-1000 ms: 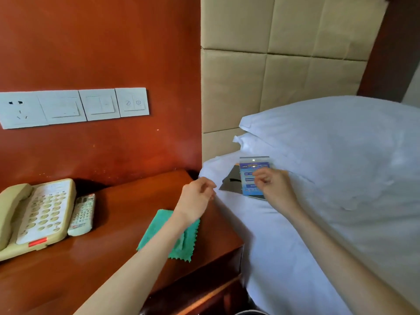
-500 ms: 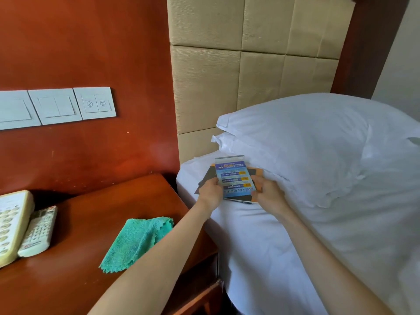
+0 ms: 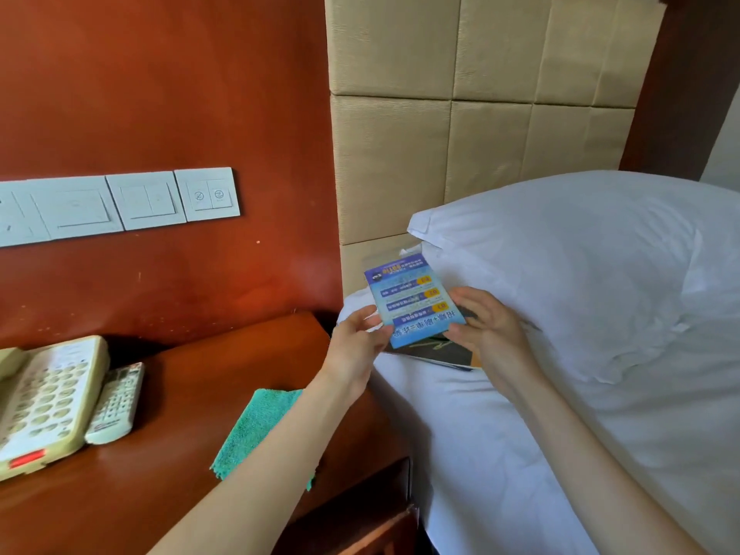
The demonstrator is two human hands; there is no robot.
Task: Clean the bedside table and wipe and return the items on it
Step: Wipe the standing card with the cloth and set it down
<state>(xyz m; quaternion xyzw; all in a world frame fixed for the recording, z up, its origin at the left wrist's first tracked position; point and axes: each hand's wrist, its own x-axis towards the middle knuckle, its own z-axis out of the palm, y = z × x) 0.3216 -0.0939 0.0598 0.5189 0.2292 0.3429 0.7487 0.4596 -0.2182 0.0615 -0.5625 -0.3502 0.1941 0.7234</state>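
Centre of frame: blue printed card in a clear plastic sleeve (image 3: 414, 300), raised above the white bed sheet (image 3: 480, 434), tilted, print upside down to the camera. Left hand (image 3: 356, 342) pinching the card's lower left edge, thumb on top. Right hand (image 3: 486, 322) at the card's lower right corner, fingers spread and nearly straight, touching the edge; firm grip not discernible. Directly beneath the card: dark flat booklets (image 3: 440, 354) lying on the sheet, partly covered by the right hand. Right of frame: white pillow (image 3: 580, 274) against the beige padded headboard (image 3: 460, 134).

Lower left: red-brown wooden bedside worktop (image 3: 180, 394). On it, at the left edge, cream push-button telephone (image 3: 44, 398), with a white remote control (image 3: 116, 402) touching its right side. Green microfibre cloth (image 3: 256, 426) lying flat near the worktop's right front, partly hidden by the left forearm. Upper left: white wall switch panels (image 3: 140, 202) on the red-brown wall.
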